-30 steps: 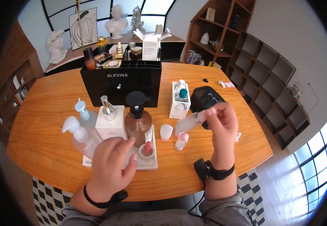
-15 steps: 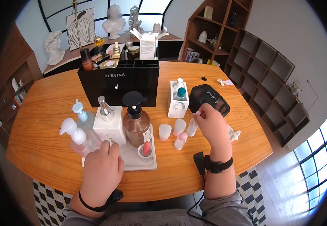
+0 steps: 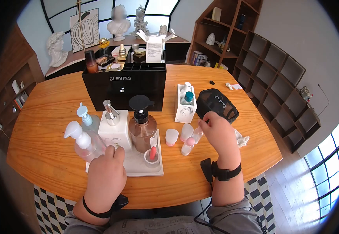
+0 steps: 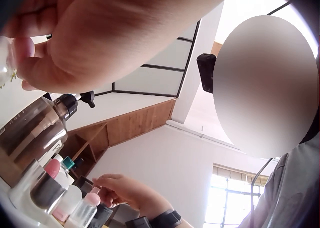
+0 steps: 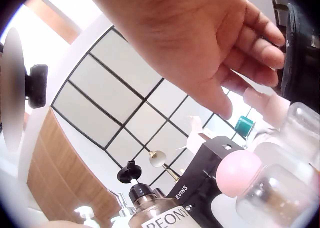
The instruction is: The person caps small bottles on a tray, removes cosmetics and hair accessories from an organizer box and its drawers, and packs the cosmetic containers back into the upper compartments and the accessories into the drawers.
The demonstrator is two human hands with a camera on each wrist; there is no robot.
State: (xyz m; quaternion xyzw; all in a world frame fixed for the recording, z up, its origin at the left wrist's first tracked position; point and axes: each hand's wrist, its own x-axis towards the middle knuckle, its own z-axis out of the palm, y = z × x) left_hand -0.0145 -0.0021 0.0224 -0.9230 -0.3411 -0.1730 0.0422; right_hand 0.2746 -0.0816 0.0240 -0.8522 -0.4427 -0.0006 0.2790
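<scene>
My right hand (image 3: pixel 221 132) is at a small clear bottle (image 3: pixel 198 134) with a pale pink top (image 5: pixel 270 107). In the right wrist view its fingers are loosely bent at that top, the thumb a little apart. Beside it stand a pink-ball-capped bottle (image 3: pixel 188 146) and two frosted cups (image 3: pixel 172 137). My left hand (image 3: pixel 106 169) reaches over the white tray (image 3: pixel 138 171), fingers bent, beside the clear pump bottle (image 3: pixel 87 146) and white soap dispenser (image 3: pixel 114 126). A clear rounded thing (image 4: pixel 5 63) shows at those fingers; I cannot tell whether they grip it.
A brown pump bottle (image 3: pixel 143 132) and small cup (image 3: pixel 151 159) with a pink-red stick share the tray. Behind stands a black organizer (image 3: pixel 124 89) of cosmetics. A white box (image 3: pixel 185 105) with bottles, a black pouch (image 3: pixel 218 104) and crumpled tissue (image 3: pixel 242 139) lie right.
My right hand has lowered the clear bottle to the table and shifted slightly left with it. My left hand has moved left and its fingers have bent beside the pump bottle.
</scene>
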